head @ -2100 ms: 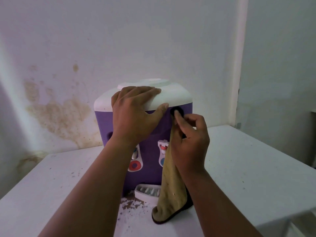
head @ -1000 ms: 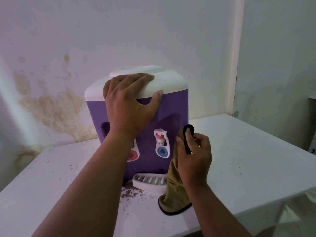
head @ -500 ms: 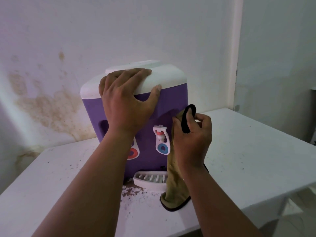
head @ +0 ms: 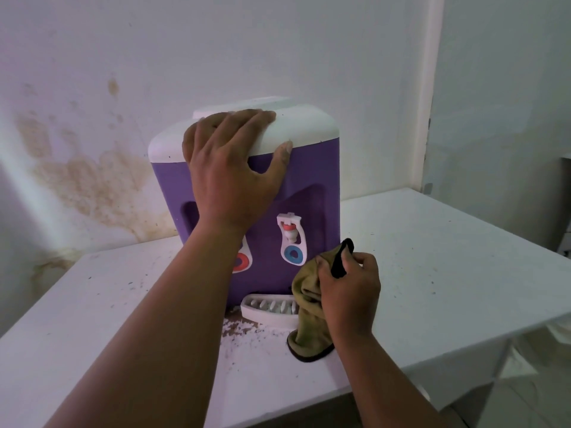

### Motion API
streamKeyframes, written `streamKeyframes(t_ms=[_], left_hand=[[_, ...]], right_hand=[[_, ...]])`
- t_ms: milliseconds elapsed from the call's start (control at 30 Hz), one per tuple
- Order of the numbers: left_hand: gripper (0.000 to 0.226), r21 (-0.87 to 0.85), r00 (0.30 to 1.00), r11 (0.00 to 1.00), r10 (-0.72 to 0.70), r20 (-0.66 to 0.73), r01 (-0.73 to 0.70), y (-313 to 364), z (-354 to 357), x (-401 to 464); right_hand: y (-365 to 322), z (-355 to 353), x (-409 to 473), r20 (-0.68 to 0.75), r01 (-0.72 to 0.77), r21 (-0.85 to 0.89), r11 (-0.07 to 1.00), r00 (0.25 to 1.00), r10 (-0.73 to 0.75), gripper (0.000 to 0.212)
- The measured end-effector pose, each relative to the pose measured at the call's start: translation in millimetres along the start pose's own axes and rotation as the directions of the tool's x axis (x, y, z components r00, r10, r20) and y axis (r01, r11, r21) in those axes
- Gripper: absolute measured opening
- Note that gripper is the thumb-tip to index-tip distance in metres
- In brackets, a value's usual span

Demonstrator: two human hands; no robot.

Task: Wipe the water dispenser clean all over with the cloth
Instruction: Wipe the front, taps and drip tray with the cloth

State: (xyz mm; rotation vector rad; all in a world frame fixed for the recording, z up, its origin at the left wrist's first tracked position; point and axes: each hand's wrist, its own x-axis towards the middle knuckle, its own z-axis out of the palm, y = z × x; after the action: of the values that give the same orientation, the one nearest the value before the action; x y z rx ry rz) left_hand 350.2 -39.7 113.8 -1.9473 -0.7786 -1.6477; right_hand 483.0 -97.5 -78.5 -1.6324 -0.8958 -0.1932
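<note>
Purple water dispenser [head: 315, 180] under flat left hand [head: 228, 168], right hand [head: 349, 291] clutching cloth [head: 306, 291] beside drip tray [head: 265, 310]

A white desk [head: 432, 273] stands in the corner against the stained wall, its top speckled with dark specks. A purple water dispenser [head: 309, 180] with a white lid stands on it near the back. A white drip tray [head: 265, 313] lies at its foot. Brown crumbs [head: 241, 330] are scattered just before the tray. The lower end of an olive cloth [head: 309, 344] rests on the desk beside the tray.
</note>
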Motion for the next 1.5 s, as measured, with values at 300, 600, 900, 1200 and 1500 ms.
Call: streamKeyframes(t_ms=[300,600,900,1200,1500], left_hand=[[0.055,0.034,0.996,0.999,-0.002,0.088,-0.001,-1.4,2.9,-19.4],[0.015,-0.067,0.996,0.996,0.065,0.057,-0.061,-1.9,-11.3,-145.4],[0.034,-0.059,0.534,0.959,-0.102,0.839,0.276,-36.0,-12.5,-211.1],[0.020,0.015,0.659,0.996,-0.068,0.749,0.086,-37.8,-15.1,-216.5],[0.022,0.157,0.666,0.981,-0.192,0.721,0.114,-50.2,-31.7,-223.4]], right_hand=[[2.5,-22.3,5.3,0.284,-0.176,-0.441,0.880,0.903,0.323,0.043],[1.7,-34.8,40.1,0.527,-0.177,-0.432,0.884,0.746,0.406,0.025],[9.5,-43.5,59.4,0.526,-0.278,-0.208,0.938,0.776,0.347,0.023],[9.5,-44.7,78.5,0.407,-0.517,0.046,0.855,0.791,0.456,0.017],[4.8,-50.0,105.2,0.310,-0.473,0.038,0.880,0.843,0.440,0.028]])
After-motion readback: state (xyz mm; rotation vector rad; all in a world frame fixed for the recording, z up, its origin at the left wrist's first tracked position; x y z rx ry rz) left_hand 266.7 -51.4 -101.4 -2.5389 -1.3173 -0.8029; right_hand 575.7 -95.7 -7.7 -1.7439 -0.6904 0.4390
